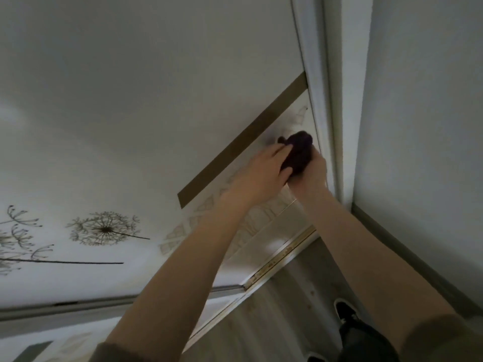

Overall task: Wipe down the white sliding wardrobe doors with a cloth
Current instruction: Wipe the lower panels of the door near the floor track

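- The dark purple bunched cloth [298, 152] is pressed on the white sliding wardrobe door [156, 87], just below its brown horizontal band [243, 142] and beside the white frame post [329, 126].
- The left hand [257, 176] grips the wad, fingers over it (probably for pressure).
- The right hand [312, 173] backs it from below. Its fingers are hidden, so I cannot tell their closure.
- Further out are a dandelion print [104, 228] and the metal floor track [282, 257].

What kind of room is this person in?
Probably a bedroom at home: white sliding wardrobe doors with dandelion pictures, their floor track, and a wood-look floor.
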